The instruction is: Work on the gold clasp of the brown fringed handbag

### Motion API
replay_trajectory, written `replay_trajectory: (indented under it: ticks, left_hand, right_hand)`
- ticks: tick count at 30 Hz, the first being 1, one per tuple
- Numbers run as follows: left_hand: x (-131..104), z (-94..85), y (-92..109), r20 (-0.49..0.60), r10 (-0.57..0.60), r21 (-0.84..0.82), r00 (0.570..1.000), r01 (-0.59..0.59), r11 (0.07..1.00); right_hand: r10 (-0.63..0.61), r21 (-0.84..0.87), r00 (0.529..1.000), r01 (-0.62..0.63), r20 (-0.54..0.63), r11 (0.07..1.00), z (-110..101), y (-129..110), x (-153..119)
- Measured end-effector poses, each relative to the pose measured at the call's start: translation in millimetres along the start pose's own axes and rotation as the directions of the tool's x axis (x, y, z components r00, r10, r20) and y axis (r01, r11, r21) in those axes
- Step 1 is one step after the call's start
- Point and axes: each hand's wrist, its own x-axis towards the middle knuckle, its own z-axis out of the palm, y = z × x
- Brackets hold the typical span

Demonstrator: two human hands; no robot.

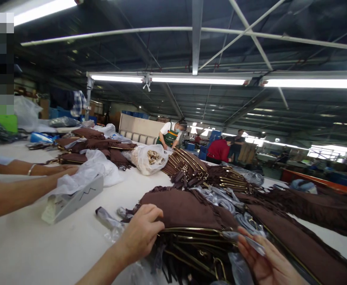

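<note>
My left hand (142, 231) grips the near edge of a brown fringed bag (185, 209) lying on top of a pile of the same bags with gold zips. My right hand (264, 261) lies palm up at the pile's lower right, with a thin clear plastic strip (252, 242) across its fingers. Clear plastic wrapping (221, 202) lies crumpled between the bags.
Another person's two forearms (16, 186) reach in from the left over the white table (21, 245), near a small grey box (72, 200) and white plastic bags. More brown bags (93, 148) are heaped further back. A clear bag of gold rings (149, 158) stands mid-table. Workers stand behind.
</note>
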Motion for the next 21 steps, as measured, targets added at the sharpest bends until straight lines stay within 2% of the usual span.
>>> replay_trajectory:
  ticks: [5,8,12,14,17,19,21]
  left_hand:
    - [13.1,3.8,-2.9,0.158,0.006,0.007,0.987,-0.007,1.000]
    - [19.5,-0.6,-8.6,0.304,0.005,0.074,0.953,-0.028,0.997]
    - [26.1,-2.4,-15.2,0.420,0.005,0.184,0.907,-0.090,0.979]
    - [33.3,-4.3,-17.1,0.436,-0.042,0.248,0.899,-0.075,0.966]
    - [54.1,-12.7,-16.4,0.387,-0.107,0.322,0.916,-0.026,0.946]
    - [72.3,-20.9,-13.5,0.337,-0.126,0.343,0.933,0.003,0.939]
    - [89.0,-28.6,-9.4,0.290,-0.138,0.352,0.947,0.028,0.935]
  right_hand:
    - [-0.012,0.076,1.000,0.011,0.019,0.997,-2.9,-0.7,-2.6]
    - [-0.020,0.104,0.999,0.017,0.029,0.994,-7.6,2.3,-0.2]
    - [-0.023,0.118,0.999,0.017,0.046,0.993,-7.4,2.7,0.0]
    - [-0.019,0.113,0.998,0.013,0.058,0.994,-6.2,2.3,-1.8]
    - [-0.069,0.092,0.995,0.062,0.079,0.994,-6.4,5.3,-4.8]
    - [-0.154,0.057,0.984,0.149,0.092,0.987,-9.7,7.8,-6.2]
    - [-0.289,-0.005,0.948,0.292,0.131,0.956,-17.4,5.1,-7.9]
